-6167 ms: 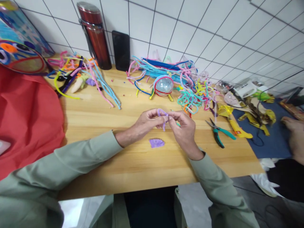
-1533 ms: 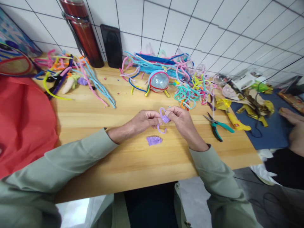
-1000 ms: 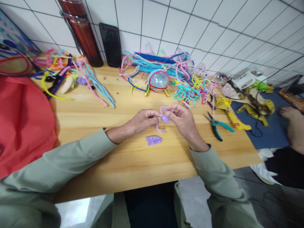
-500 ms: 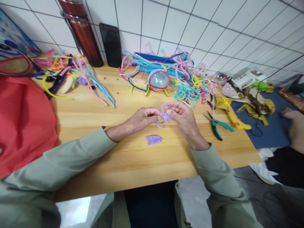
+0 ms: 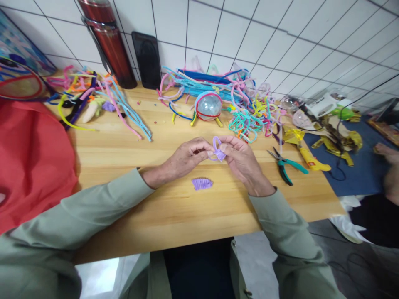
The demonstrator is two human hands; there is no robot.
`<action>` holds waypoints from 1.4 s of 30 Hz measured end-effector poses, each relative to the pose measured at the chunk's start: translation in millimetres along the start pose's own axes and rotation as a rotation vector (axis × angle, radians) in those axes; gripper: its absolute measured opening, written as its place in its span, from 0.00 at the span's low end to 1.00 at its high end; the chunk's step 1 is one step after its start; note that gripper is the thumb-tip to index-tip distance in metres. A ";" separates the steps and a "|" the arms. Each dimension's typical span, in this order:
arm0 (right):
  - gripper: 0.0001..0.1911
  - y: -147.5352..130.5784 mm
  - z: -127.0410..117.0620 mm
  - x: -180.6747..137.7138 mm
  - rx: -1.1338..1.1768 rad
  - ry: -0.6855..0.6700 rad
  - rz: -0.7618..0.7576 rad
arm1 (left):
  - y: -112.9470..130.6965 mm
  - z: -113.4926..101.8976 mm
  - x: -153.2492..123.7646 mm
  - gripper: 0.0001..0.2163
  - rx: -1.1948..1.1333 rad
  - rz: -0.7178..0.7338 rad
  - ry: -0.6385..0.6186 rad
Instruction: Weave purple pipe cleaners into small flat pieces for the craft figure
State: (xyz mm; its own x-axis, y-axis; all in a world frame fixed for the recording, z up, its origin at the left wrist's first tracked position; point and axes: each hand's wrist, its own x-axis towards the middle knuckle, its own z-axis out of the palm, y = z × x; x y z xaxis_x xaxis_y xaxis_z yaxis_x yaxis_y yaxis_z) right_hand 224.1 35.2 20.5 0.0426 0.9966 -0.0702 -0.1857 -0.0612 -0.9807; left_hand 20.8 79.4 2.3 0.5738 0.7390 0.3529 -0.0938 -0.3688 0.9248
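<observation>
Between my two hands, over the middle of the table, is a purple pipe cleaner [image 5: 220, 155] with a tightly wound part and an open loop on top. My right hand [image 5: 241, 158] pinches the wound part between thumb and index finger. The fingertips of my left hand [image 5: 190, 158] are closed on its loose end at the left side. Just below my hands a flat, finished-looking piece of wound purple pipe cleaner [image 5: 202, 183] lies on the wood. Teal-handled pliers [image 5: 285, 164] rest to the right of my right hand, jaws slightly apart.
Behind my hands stand a clear ball with a red band [image 5: 208, 106] and a heap of coloured pipe cleaners [image 5: 212, 85]. A red thermos [image 5: 109, 45] and a phone [image 5: 146, 60] lean by the wall. Red cloth [image 5: 34, 158] covers the left; a yellow glue gun [image 5: 311, 160] lies right, near another person's arm [image 5: 392, 170].
The loose purple end below my left fingers has been drawn up, so its lower loop is smaller. The wound part has tilted slightly. Both hands stay in nearly the same place.
</observation>
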 end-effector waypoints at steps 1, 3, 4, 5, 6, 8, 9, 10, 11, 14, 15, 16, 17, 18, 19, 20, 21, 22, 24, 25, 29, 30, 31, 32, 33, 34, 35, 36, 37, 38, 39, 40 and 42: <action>0.20 1.4 0.3 0.2 -0.011 0.024 -0.052 | 0.1 1.2 -0.1 0.11 -0.003 -0.011 0.053; 0.18 4.7 1.1 0.3 -0.034 0.083 -0.192 | 3.1 3.9 -0.4 0.12 -0.034 -0.061 0.161; 0.16 6.4 1.7 0.1 -0.048 0.115 -0.264 | 6.1 5.4 -0.7 0.13 -0.063 -0.097 0.192; 0.15 8.2 2.5 -0.2 -0.065 0.146 -0.331 | 9.9 7.0 -1.1 0.14 -0.096 -0.137 0.200; 0.14 10.1 3.6 -0.8 -0.084 0.173 -0.389 | 14.1 8.9 -1.6 0.14 -0.128 -0.181 0.189; 0.12 13.8 6.5 -2.5 -0.125 0.219 -0.476 | 22.0 13.0 -3.0 0.14 -0.196 -0.278 0.154; 0.11 15.6 8.3 -3.7 -0.142 0.240 -0.507 | 25.1 15.3 -4.0 0.15 -0.233 -0.325 0.148; 0.11 17.4 10.2 -4.9 -0.152 0.261 -0.532 | 27.3 17.7 -5.0 0.16 -0.272 -0.365 0.154; 0.11 19.1 12.2 -6.3 -0.156 0.278 -0.551 | 28.5 20.0 -6.0 0.17 -0.310 -0.397 0.171; 0.12 24.0 18.1 -10.6 -0.167 0.306 -0.578 | 28.4 25.6 -8.7 0.18 -0.408 -0.453 0.249; 0.12 25.4 20.0 -12.0 -0.173 0.309 -0.578 | 27.8 26.8 -9.4 0.18 -0.432 -0.460 0.277; 0.12 26.8 21.7 -13.4 -0.179 0.309 -0.577 | 27.0 27.6 -9.8 0.18 -0.451 -0.463 0.301; 0.12 28.1 23.2 -14.7 -0.183 0.306 -0.575 | 26.3 28.1 -10.0 0.18 -0.468 -0.460 0.321; 0.13 29.4 24.5 -15.9 -0.186 0.302 -0.572 | 25.5 28.3 -10.0 0.18 -0.482 -0.450 0.335; 0.13 30.5 25.5 -17.0 -0.189 0.296 -0.568 | 24.8 28.3 -9.8 0.18 -0.493 -0.438 0.343; 0.13 31.5 26.2 -17.8 -0.194 0.291 -0.564 | 24.2 28.3 -9.4 0.18 -0.501 -0.424 0.346; 0.13 32.3 26.5 -18.5 -0.201 0.289 -0.558 | 23.6 28.3 -8.9 0.18 -0.507 -0.409 0.351; 0.14 32.9 26.6 -18.9 -0.208 0.291 -0.551 | 23.3 28.3 -8.4 0.18 -0.513 -0.394 0.356; 0.14 33.3 26.4 -19.3 -0.208 0.296 -0.541 | 23.4 28.8 -7.5 0.18 -0.532 -0.362 0.369; 0.14 33.2 26.5 -19.3 -0.197 0.299 -0.541 | 24.0 29.2 -7.2 0.18 -0.547 -0.351 0.370; 0.13 34.3 29.7 -20.3 -0.157 0.315 -0.561 | 27.9 30.9 -7.3 0.19 -0.614 -0.356 0.329; 0.13 35.6 30.9 -21.0 -0.156 0.315 -0.560 | 28.7 31.1 -7.5 0.19 -0.623 -0.365 0.320; 0.13 37.2 31.8 -21.7 -0.158 0.311 -0.556 | 29.4 31.2 -7.6 0.19 -0.627 -0.376 0.314; 0.13 38.8 32.1 -22.3 -0.160 0.305 -0.550 | 29.9 31.0 -7.7 0.19 -0.628 -0.386 0.310; 0.13 40.0 31.6 -22.7 -0.162 0.301 -0.549 | 30.3 30.7 -7.8 0.19 -0.626 -0.395 0.307; 0.13 40.3 30.0 -22.5 -0.171 0.295 -0.551 | 30.6 30.0 -7.7 0.19 -0.620 -0.400 0.303; 0.13 39.3 27.2 -21.9 -0.187 0.287 -0.561 | 30.8 29.2 -7.5 0.19 -0.612 -0.401 0.296; 0.12 36.6 23.3 -20.7 -0.206 0.275 -0.579 | 31.1 28.1 -7.2 0.18 -0.600 -0.399 0.283; 0.11 32.2 18.6 -19.1 -0.233 0.254 -0.602 | 31.4 26.8 -6.8 0.18 -0.584 -0.398 0.264; 0.11 26.1 13.3 -17.2 -0.268 0.226 -0.632 | 31.7 25.4 -6.3 0.18 -0.566 -0.398 0.237; 0.11 18.7 7.7 -15.3 -0.314 0.185 -0.660 | 32.0 24.0 -5.8 0.18 -0.548 -0.401 0.206; 0.10 10.6 2.3 -13.6 -0.377 0.137 -0.694 | 32.5 22.6 -5.3 0.18 -0.530 -0.405 0.172; 0.09 -5.1 -7.0 -11.3 -0.535 0.019 -0.726 | 33.6 20.2 -4.5 0.17 -0.498 -0.411 0.108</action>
State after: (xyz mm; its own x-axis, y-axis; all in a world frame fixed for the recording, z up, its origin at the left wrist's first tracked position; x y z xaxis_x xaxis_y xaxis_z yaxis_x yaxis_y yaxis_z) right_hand 231.5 23.9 25.0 -0.0115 0.7992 0.6010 0.3750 0.5606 -0.7383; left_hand 31.5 52.3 28.9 0.5606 0.8262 -0.0555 -0.2647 0.2423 0.9334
